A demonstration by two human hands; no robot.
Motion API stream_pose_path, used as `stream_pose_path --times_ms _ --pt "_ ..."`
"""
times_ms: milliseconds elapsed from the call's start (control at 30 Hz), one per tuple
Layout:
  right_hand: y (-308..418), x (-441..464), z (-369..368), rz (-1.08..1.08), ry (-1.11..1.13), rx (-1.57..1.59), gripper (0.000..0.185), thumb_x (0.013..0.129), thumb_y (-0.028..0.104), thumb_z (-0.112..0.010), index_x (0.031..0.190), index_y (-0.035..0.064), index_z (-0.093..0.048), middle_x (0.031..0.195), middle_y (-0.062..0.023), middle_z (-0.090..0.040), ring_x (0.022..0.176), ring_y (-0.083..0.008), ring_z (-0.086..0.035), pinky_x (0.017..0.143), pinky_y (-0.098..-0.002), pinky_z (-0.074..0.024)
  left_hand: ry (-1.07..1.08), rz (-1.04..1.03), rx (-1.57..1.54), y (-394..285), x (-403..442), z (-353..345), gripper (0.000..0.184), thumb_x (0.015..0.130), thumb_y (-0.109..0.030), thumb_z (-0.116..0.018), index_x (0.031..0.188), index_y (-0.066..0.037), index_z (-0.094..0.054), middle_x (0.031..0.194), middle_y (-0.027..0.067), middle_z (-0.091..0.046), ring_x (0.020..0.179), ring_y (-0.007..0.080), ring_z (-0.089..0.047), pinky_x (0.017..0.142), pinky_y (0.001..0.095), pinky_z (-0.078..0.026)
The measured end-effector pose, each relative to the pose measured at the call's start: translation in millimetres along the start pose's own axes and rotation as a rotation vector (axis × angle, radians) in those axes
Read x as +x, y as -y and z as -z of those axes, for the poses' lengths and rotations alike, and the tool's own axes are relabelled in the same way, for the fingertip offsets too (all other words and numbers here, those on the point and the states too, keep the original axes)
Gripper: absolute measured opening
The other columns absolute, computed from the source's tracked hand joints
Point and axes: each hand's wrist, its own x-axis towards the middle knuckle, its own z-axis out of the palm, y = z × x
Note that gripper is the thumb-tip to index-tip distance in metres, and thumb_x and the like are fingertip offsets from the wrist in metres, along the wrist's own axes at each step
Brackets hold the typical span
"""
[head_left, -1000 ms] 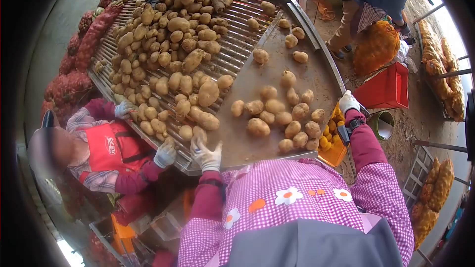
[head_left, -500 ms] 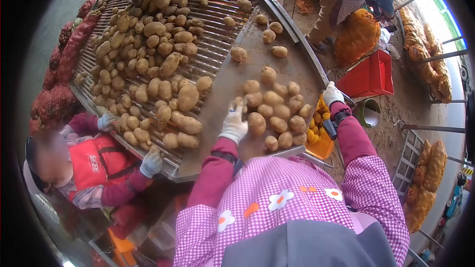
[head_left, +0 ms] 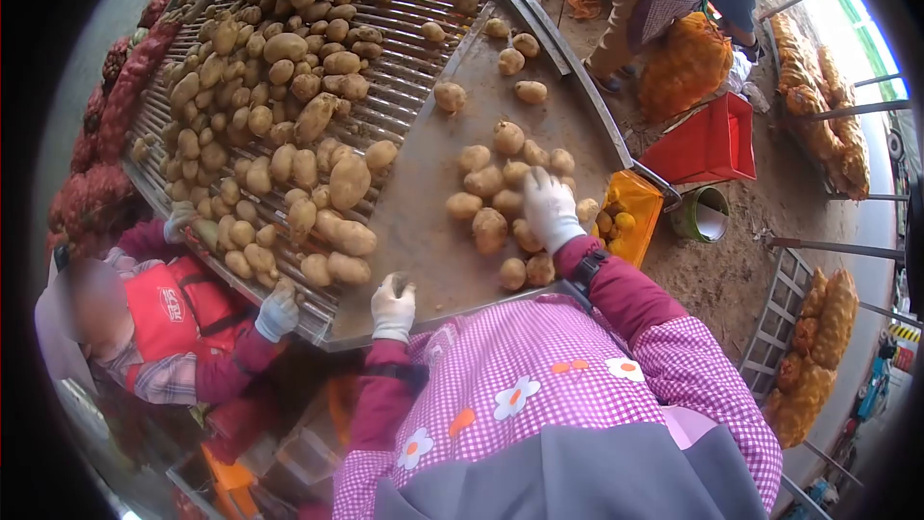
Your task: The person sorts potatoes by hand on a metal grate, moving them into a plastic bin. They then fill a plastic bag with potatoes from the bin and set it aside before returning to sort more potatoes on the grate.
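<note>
My left hand [head_left: 393,310], in a white glove, is at the front edge of the metal table [head_left: 404,221]. Its fingers are curled together; a small dark patch shows at their tips, and I cannot make out whether it is a held thing. My right hand [head_left: 551,215], gloved too, lies over the right side of a cluster of potatoes [head_left: 489,229] with its fingers stretched out, touching them. A few separate potatoes [head_left: 449,96] lie farther up the plate.
A large heap of potatoes [head_left: 284,46] covers the slatted rollers [head_left: 414,53] at left. A co-worker [head_left: 183,318] stands at the left edge. Right of the table are an orange crate [head_left: 640,221], a red bin [head_left: 707,142], a green bucket [head_left: 701,215] and filled sacks [head_left: 687,67].
My left hand has drawn back from the potatoes to the table's front edge. My right hand has left the table's right rim and come onto the potatoes. The view has shifted slightly.
</note>
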Motion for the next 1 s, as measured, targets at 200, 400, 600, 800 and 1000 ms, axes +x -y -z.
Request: stream_pose_path --times_ms 200,400,600,800,1000 --pt "-3 49 12 0.0 0.123 -0.051 0.049 0.083 0.021 -0.074 0.128 0.0058 -0.061 0.116 -0.0139 -0.068 0.103 -0.0322 -0.07 0.086 -0.0453 -0.0552 0.15 -0.032 -0.409 -77 13 -22 0.028 0.095 -0.004 -0.071 0.122 0.004 -0.068 0.115 0.0114 -0.075 0.103 0.0145 -0.07 0.094 0.0287 -0.055" --pt "5 46 3 -0.098 0.074 0.232 0.042 0.078 0.029 -0.081 0.111 0.0078 -0.066 0.108 -0.0149 -0.071 0.102 -0.0346 -0.07 0.087 -0.0455 -0.0562 0.34 -0.116 -0.417 -139 16 -23 0.04 0.097 -0.013 -0.074 0.131 0.004 -0.064 0.123 0.011 -0.072 0.108 0.0134 -0.066 0.093 0.0289 -0.054" --pt "81 -15 105 0.277 0.522 0.639 0.051 0.08 0.033 -0.079 0.118 0.0013 -0.067 0.109 -0.0219 -0.071 0.106 -0.0403 -0.069 0.091 -0.0461 -0.0547 0.525 0.042 -0.64 -134 5 -38 0.054 0.105 -0.035 -0.065 0.143 0.003 -0.056 0.133 0.0118 -0.065 0.119 0.0185 -0.063 0.1 0.0301 -0.052" --pt "93 -45 86 0.197 0.474 0.828 0.054 0.082 0.039 -0.08 0.112 -0.0021 -0.064 0.101 -0.0257 -0.071 0.101 -0.0429 -0.07 0.089 -0.0482 -0.0541 0.597 0.123 -0.864 -127 -18 -34 0.043 0.11 -0.031 -0.056 0.138 0.002 -0.059 0.13 0.0133 -0.066 0.11 0.0211 -0.067 0.089 0.0318 -0.059" --pt "103 -49 83 0.129 0.589 0.763 0.052 0.08 0.041 -0.081 0.107 -0.0006 -0.065 0.099 -0.0253 -0.072 0.098 -0.0439 -0.069 0.088 -0.0494 -0.0542 0.417 0.07 -0.746 -130 -39 -25 0.041 0.111 -0.031 -0.054 0.131 0.002 -0.065 0.122 0.0118 -0.069 0.107 0.0187 -0.068 0.088 0.0304 -0.059"
